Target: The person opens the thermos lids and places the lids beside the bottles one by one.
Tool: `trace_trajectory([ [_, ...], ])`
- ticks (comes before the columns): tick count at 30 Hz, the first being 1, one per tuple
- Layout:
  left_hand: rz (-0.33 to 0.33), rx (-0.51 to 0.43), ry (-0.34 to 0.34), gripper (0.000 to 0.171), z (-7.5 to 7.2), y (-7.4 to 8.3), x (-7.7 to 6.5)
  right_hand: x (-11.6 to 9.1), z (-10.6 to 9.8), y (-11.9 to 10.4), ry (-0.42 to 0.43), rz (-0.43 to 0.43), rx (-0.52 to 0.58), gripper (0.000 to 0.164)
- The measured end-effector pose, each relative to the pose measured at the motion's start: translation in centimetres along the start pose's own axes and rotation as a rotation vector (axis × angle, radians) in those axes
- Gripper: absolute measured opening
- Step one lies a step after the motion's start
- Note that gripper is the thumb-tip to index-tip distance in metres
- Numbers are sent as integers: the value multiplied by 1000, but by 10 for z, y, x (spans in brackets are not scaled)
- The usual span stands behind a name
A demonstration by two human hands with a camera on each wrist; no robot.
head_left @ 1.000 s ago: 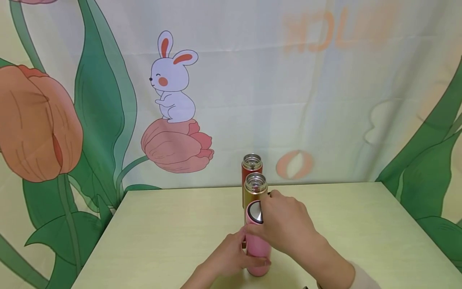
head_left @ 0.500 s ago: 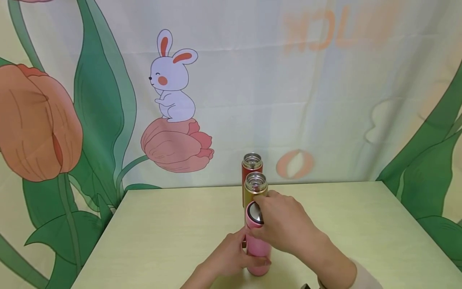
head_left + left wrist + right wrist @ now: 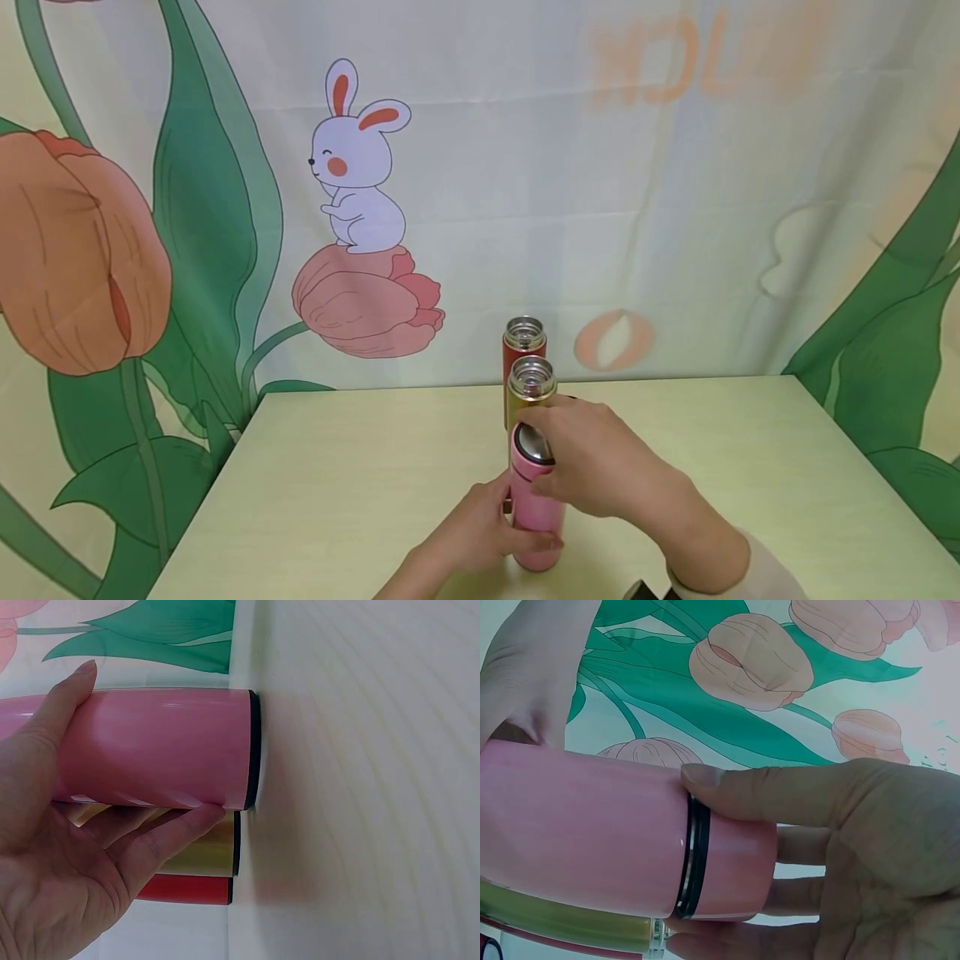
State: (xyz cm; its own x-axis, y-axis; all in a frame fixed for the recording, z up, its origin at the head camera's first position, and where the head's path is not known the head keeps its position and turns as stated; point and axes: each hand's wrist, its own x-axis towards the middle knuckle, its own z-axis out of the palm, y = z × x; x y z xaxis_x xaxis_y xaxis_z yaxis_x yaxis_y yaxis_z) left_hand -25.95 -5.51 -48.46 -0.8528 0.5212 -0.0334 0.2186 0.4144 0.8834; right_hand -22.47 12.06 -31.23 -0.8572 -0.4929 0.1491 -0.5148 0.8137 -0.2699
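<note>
A pink thermos bottle (image 3: 537, 510) stands upright near the front of the table. Its lid (image 3: 534, 444) has a shiny metal top with a black ring. My left hand (image 3: 480, 529) grips the bottle's lower body; in the left wrist view the thumb and fingers lie on opposite sides, near the black base. Up at the lid is my right hand (image 3: 600, 458), thumb on one side and fingers on the other. The right wrist view shows a dark band (image 3: 694, 855) between lid and body. Directly behind stand a gold bottle (image 3: 531, 392) and a red bottle (image 3: 524, 342), both lidless.
All three bottles stand in a line on a pale wood-grain table (image 3: 360, 467). Beyond the table's back edge hangs a curtain (image 3: 480, 208) printed with tulips and a rabbit. A dark object (image 3: 641, 592) shows at the bottom edge, beside the right sleeve.
My right hand has shifted slightly right and turned round the lid, leaving more of the metal top and a seam showing. The left hand stays on the pink bottle.
</note>
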Motion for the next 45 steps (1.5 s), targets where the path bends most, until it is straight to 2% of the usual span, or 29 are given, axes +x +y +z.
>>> trace_trajectory([
  [6, 2, 11, 2, 58, 0, 0, 0, 1, -3, 1, -42, 9, 66, 61],
  [13, -11, 0, -6, 57, -1, 0, -1, 1, -6, 5, -79, -48, 84, 57],
  [24, -18, -7, -12, 59, -2, -1, -2, 2, -11, 16, -165, -124, 147, 67],
  [34, -33, -26, -23, 58, -3, 0, -5, 6, -10, 32, -233, -209, 309, 72],
  [45, -24, -30, -27, 58, -1, -1, -6, 4, -10, 31, -214, -288, 244, 66],
])
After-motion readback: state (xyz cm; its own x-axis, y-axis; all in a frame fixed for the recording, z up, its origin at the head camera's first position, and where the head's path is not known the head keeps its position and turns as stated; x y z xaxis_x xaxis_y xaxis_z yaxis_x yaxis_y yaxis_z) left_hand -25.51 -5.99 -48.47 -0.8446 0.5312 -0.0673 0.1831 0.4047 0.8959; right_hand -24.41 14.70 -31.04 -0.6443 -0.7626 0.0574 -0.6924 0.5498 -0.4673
